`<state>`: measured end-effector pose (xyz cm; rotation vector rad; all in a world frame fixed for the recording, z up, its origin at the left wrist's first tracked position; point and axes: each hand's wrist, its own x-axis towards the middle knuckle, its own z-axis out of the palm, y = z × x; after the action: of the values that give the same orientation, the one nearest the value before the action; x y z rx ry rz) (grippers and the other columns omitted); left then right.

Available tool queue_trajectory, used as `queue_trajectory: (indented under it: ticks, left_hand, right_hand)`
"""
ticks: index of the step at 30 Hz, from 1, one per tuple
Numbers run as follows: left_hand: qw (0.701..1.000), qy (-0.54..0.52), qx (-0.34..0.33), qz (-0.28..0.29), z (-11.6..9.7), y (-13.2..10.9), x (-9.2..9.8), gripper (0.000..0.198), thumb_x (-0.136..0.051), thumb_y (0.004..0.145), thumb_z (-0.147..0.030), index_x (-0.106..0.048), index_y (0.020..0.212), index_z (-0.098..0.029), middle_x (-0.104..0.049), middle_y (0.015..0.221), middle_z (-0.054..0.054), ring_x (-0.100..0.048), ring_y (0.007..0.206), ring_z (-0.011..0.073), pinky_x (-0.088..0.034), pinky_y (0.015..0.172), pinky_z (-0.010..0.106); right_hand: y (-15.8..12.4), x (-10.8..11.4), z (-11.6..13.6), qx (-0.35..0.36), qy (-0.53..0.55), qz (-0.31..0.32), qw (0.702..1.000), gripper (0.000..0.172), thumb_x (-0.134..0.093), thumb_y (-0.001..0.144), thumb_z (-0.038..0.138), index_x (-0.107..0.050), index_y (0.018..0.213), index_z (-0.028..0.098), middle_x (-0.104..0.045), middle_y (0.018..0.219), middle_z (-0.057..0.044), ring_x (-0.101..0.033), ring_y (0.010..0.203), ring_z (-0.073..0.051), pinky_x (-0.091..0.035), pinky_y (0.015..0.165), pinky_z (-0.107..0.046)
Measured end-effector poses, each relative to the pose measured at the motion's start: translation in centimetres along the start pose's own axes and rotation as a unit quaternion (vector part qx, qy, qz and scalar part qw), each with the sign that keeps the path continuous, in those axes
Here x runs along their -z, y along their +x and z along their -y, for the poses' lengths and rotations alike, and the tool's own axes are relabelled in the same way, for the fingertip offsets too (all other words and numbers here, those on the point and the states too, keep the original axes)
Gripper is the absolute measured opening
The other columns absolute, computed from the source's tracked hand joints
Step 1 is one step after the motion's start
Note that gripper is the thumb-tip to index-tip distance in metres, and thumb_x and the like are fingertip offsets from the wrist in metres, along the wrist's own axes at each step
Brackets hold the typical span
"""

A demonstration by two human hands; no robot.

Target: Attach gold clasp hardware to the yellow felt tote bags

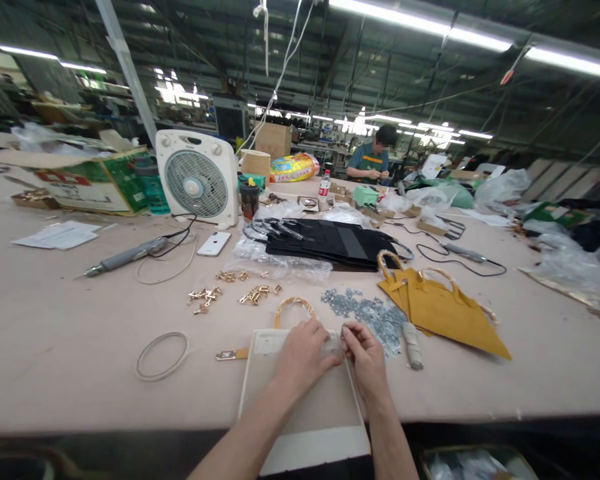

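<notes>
A beige-backed bag panel (300,400) lies in front of me at the table's edge, with a yellow handle (295,305) beyond its top and a yellow strap with a metal plate (226,355) sticking out at the left. My left hand (305,353) rests on the upper part of the panel, thumb apart from the fingers. By the panel's top right corner, my right hand (366,353) pinches thumb and fingertips together; whatever is between them is too small to make out. Small grey metal pieces (365,313) lie scattered just beyond it. Gold-coloured metal fittings (205,297) sit to the left.
Yellow bag pieces (445,307) and a wrapped grey roll (413,347) lie right. Black bags (330,243) are stacked behind. Leftward are a ring (163,357), an electric screwdriver (125,257), a phone (214,244) and a fan (197,177). A person (371,160) works across the table.
</notes>
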<state>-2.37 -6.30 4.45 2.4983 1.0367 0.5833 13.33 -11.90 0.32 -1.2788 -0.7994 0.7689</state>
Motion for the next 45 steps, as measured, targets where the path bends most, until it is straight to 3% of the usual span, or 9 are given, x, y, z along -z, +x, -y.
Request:
queue_trajectory:
  ticks: [7, 14, 21, 26, 35, 45]
  left_hand:
    - [1.000, 0.005, -0.005, 0.002, 0.0, 0.5, 0.0, 0.015, -0.075, 0.092, -0.038, -0.069, 0.093, -0.024, -0.067, 0.101, 0.002, -0.062, 0.096, 0.0233, -0.044, 0.078, 0.036]
    - [0.998, 0.057, -0.030, 0.000, -0.7, -0.2, -0.3, 0.008, -0.065, 0.098, -0.030, -0.066, 0.093, -0.024, -0.067, 0.104, 0.003, -0.061, 0.098, 0.0242, -0.042, 0.080, 0.039]
    - [1.000, 0.024, -0.014, -0.003, -0.2, 0.2, -0.4, 0.013, -0.074, 0.092, -0.033, -0.067, 0.097, -0.024, -0.067, 0.105, 0.003, -0.062, 0.099, 0.0248, -0.046, 0.083, 0.039]
    - [1.000, -0.010, -0.013, -0.010, 0.3, 0.4, -0.6, 0.038, -0.085, 0.080, -0.046, -0.068, 0.104, -0.022, -0.066, 0.108, 0.005, -0.063, 0.101, 0.0262, -0.049, 0.085, 0.039]
    - [0.999, -0.028, -0.023, -0.016, 0.8, 0.3, -1.0, 0.034, -0.083, 0.082, -0.045, -0.068, 0.103, -0.022, -0.065, 0.105, 0.006, -0.063, 0.098, 0.0261, -0.050, 0.082, 0.038]
    - [0.999, -0.037, -0.025, -0.015, 0.9, 0.2, -1.1, 0.031, -0.083, 0.082, -0.038, -0.069, 0.104, -0.021, -0.065, 0.108, 0.007, -0.063, 0.101, 0.0270, -0.052, 0.086, 0.040]
  right_hand:
    - [-0.2, 0.3, -0.2, 0.012, -0.055, 0.026, 0.998, 0.035, -0.073, 0.090, 0.052, -0.070, 0.103, 0.020, -0.062, 0.068, 0.002, -0.054, 0.060, -0.016, -0.045, 0.059, -0.027]
    - [-0.9, 0.2, -0.2, 0.031, -0.103, -0.023, 0.994, 0.034, -0.069, 0.092, 0.053, -0.070, 0.101, 0.020, -0.060, 0.067, 0.001, -0.055, 0.061, -0.017, -0.046, 0.059, -0.028]
    - [-1.1, 0.6, -0.3, 0.038, -0.117, -0.044, 0.991, 0.036, -0.071, 0.089, 0.054, -0.073, 0.097, 0.019, -0.068, 0.076, -0.002, -0.060, 0.069, -0.019, -0.048, 0.065, -0.029]
    - [-1.2, 0.7, -0.3, 0.034, -0.138, 0.014, 0.990, 0.033, -0.072, 0.090, 0.052, -0.074, 0.096, 0.019, -0.074, 0.087, -0.006, -0.066, 0.080, -0.022, -0.052, 0.075, -0.031]
    - [-1.1, 0.4, 0.4, 0.021, -0.170, 0.071, 0.983, 0.032, -0.072, 0.091, 0.053, -0.076, 0.095, 0.021, -0.077, 0.090, -0.007, -0.070, 0.082, -0.026, -0.053, 0.077, -0.034]
    - [-0.9, 0.1, 0.6, 0.022, -0.199, 0.067, 0.978, 0.033, -0.069, 0.093, 0.053, -0.075, 0.096, 0.021, -0.076, 0.090, -0.006, -0.069, 0.082, -0.025, -0.052, 0.076, -0.034]
